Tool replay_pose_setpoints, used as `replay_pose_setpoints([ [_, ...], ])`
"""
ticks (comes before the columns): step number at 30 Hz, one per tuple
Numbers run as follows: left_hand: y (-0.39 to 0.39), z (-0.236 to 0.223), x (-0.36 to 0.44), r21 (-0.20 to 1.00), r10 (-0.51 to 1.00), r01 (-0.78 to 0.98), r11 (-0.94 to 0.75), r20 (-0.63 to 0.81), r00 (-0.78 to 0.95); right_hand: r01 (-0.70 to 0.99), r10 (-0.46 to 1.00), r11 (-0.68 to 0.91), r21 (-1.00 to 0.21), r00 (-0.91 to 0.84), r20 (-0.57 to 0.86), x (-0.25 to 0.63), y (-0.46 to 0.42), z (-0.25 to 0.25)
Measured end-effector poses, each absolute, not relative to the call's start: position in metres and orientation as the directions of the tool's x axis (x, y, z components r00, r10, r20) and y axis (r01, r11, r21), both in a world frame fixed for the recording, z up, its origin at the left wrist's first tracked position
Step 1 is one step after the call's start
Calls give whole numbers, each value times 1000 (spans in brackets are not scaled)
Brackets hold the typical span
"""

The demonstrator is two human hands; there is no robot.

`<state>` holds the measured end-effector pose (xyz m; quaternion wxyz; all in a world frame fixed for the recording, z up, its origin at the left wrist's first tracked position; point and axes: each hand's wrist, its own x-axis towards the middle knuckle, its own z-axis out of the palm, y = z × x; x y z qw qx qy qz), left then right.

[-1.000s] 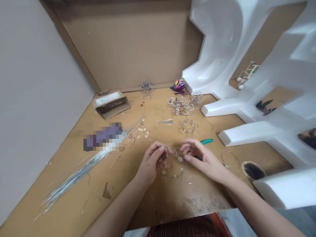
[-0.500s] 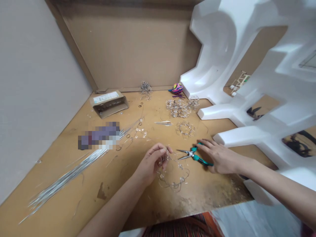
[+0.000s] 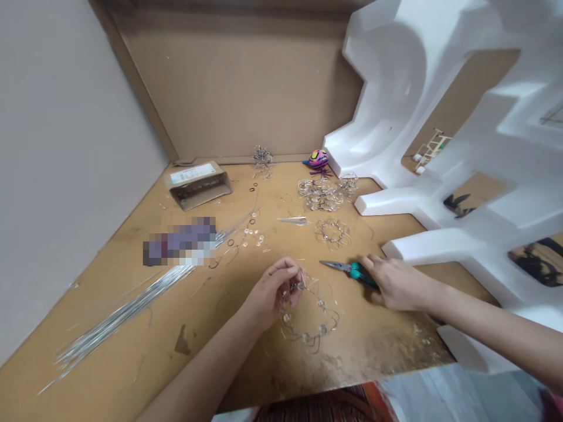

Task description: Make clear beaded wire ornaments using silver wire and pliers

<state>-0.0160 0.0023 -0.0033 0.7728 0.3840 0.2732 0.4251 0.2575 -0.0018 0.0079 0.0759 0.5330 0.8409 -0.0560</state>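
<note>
Between thumb and fingers, my left hand [image 3: 281, 287] pinches a wire ring with clear beads [image 3: 323, 329], which hangs low over the table's near part. My right hand [image 3: 391, 281] is wrapped round the green handles of long-nose pliers [image 3: 352, 269]; their jaws look closed and point left towards the ring, apart from it. Just beyond the pliers lies another beaded wire ring [image 3: 333, 233]. Farther back are several more such wire rings [image 3: 320, 193] in a heap. Loose clear beads [image 3: 254, 237] lie beyond my left hand.
A long bundle of straight wires [image 3: 132, 313] stretches along the left, beside a blurred purple object [image 3: 182, 241]. An open cardboard box [image 3: 200, 186] stands at the back left. White moulded foam [image 3: 413, 243] borders the right side. A colourful ball-like item [image 3: 318, 159] sits at the back.
My right hand has closed round the pliers' handles, and the jaws have gone from spread to together. My left hand keeps its pinch on the wire ring.
</note>
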Motion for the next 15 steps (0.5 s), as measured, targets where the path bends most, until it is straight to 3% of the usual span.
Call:
replay_pose_setpoints([
  [3,1,-4,-17,858,880,-413,304,-88,466,890,894,225,-398,-351,-280,273,-4,20],
  [5,0,-4,-17,898,897,-366,244,-65,438,655,846,96,-749,-450,-285,280,-10,29],
  [6,-1,-3,-17,921,900,-328,211,-52,432,507,828,33,-861,-496,-260,281,-14,34],
  [8,-3,-2,-16,961,902,-234,150,-36,430,366,819,-56,-929,-516,-252,279,-22,42],
  [15,-6,2,-11,999,911,-40,-23,37,411,470,696,-24,-882,-626,-352,256,-34,49],
])
